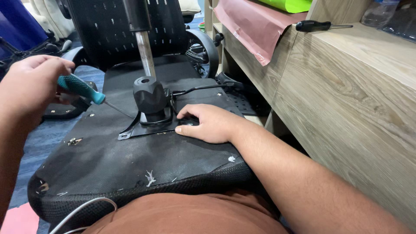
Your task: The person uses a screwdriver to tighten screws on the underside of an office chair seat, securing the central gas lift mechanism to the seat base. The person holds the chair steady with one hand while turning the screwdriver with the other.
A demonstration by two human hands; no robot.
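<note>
A screwdriver with a teal handle is gripped in the left hand, its thin shaft slanting down to the right so that the tip meets the left wing of the black metal mounting plate, apparently at a screw there, though the screw head itself is too small to make out. The plate lies on the underside of an upturned office chair seat, which rests across the person's lap, and from the plate rises the black mechanism housing with the chrome gas cylinder standing out of it. The right hand lies flat on the plate's right side, fingers curled down over its edge, pressing rather than grasping, just under the bent adjustment lever. The step in hand looks like working a plate screw while the other hand steadies the mechanism; the next move would call for the tip seated squarely in the screw head and firm downward pressure as the handle turns, with the right hand holding the plate from shifting. A second screwdriver with a black handle lies on the wooden surface to the right, near a folded pink sheet.
</note>
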